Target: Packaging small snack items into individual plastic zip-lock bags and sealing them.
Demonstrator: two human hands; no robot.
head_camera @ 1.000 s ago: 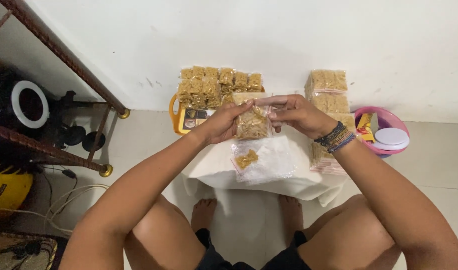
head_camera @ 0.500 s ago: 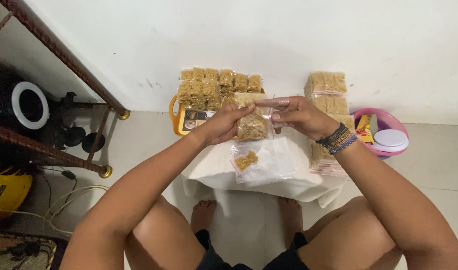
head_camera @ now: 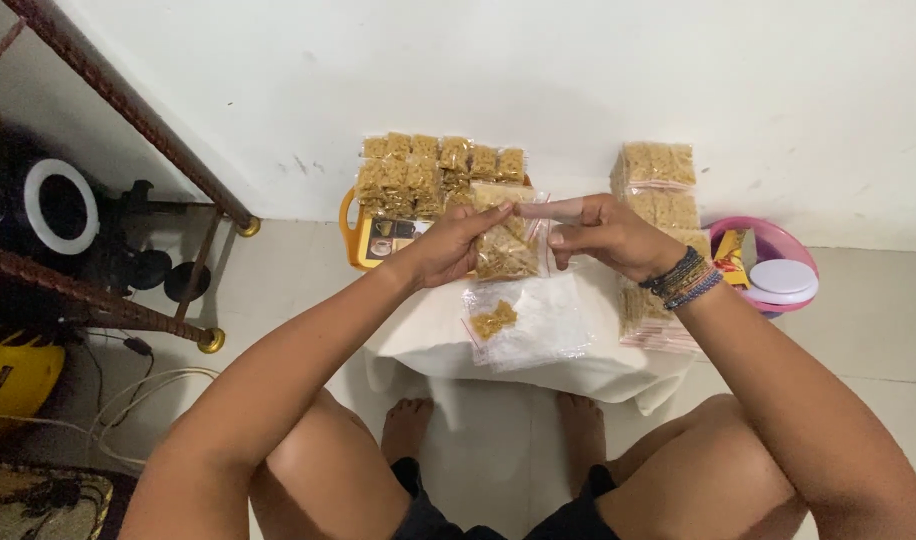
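Both hands hold one little bag of snacks (head_camera: 506, 245) up over the white surface (head_camera: 428, 335): the left hand (head_camera: 448, 245) pinches its left side, the right hand (head_camera: 603, 232) pinches its top edge. If the top gapes, snacks might spill onto the clear bags (head_camera: 538, 325) below

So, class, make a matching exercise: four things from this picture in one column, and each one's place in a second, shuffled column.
Things:
1. filled bag
2. pink bowl
3. orange tray
4. near-empty bag

Places:
A. on the white cloth, below the hands
B. far right, by the wall
C. pinched between left hand and right hand
D. under the packets at the back left

Pairs: 1-C, 2-B, 3-D, 4-A
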